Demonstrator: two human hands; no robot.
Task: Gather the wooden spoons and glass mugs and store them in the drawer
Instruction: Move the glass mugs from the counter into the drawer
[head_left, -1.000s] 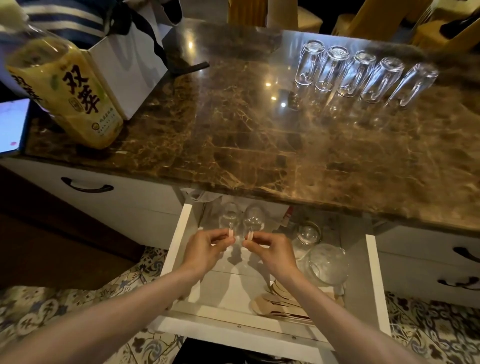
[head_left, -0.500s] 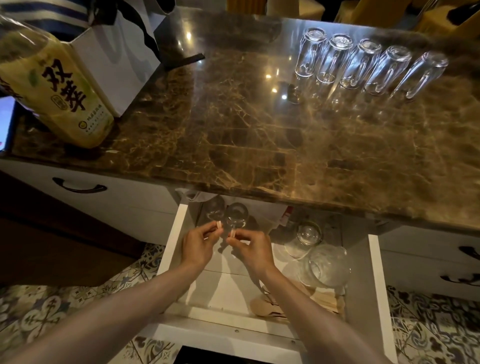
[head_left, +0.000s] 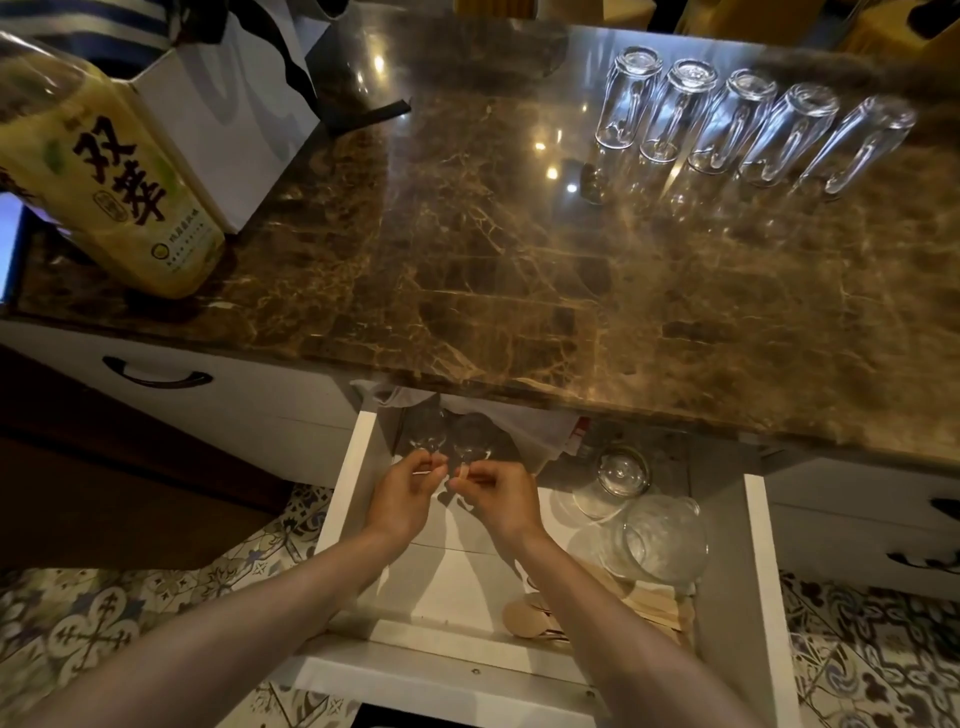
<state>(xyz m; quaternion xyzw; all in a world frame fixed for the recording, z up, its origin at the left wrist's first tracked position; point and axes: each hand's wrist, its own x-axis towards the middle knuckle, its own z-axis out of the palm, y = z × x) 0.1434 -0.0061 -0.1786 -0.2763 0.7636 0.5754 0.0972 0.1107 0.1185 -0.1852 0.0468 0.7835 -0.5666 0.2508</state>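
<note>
The white drawer (head_left: 759, 561) stands pulled out under the marble counter (head_left: 519, 270). Inside it, my left hand (head_left: 402, 493) pinches the handle of one small glass mug (head_left: 427, 434) and my right hand (head_left: 498, 496) pinches the handle of a second glass mug (head_left: 475, 439). Both mugs sit at the drawer's back left, partly under the counter edge. Several wooden spoons (head_left: 524, 618) lie at the drawer's front, partly behind my right forearm. Several tall glasses (head_left: 748, 124) stand upside down in a row on the counter's back right.
Glass jars and a round glass bowl (head_left: 665, 538) fill the drawer's right side. A yellow labelled bottle (head_left: 114, 176) and a white paper bag (head_left: 234, 119) stand on the counter's left. Closed drawers with dark handles (head_left: 156, 376) flank the open one. Patterned tile floor lies below.
Both hands have pushed the two small mugs further back and left in the drawer, under the counter edge. The view has shifted slightly.
</note>
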